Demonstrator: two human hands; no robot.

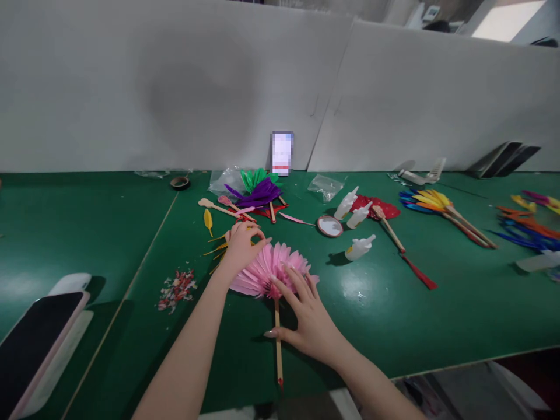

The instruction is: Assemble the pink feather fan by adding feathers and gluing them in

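Note:
A pink feather fan (280, 259) lies on the green table with its wooden handle toward the front edge. My right hand (308, 312) rests over the fan's lower right, fingers spread on the feathers and thumb at the handle. At the fan's upper left edge is my left hand (245, 245), its fingers curled and pressed together; whatever they hold is too small to make out. Yellow feathers (219, 246) lie partly under the left hand. Beyond the hands are a purple feather fan (262, 192), a green one (256, 179) and a loose pink feather (297, 219).
Glue bottles (359, 248) and a round white dish (329, 226) stand right of centre. Further right lie a red fan (382, 208) and a yellow-blue fan (431, 200). Coloured scraps (176, 290) lie left, beyond them a phone (39, 344). A lit phone (282, 153) leans against the partition.

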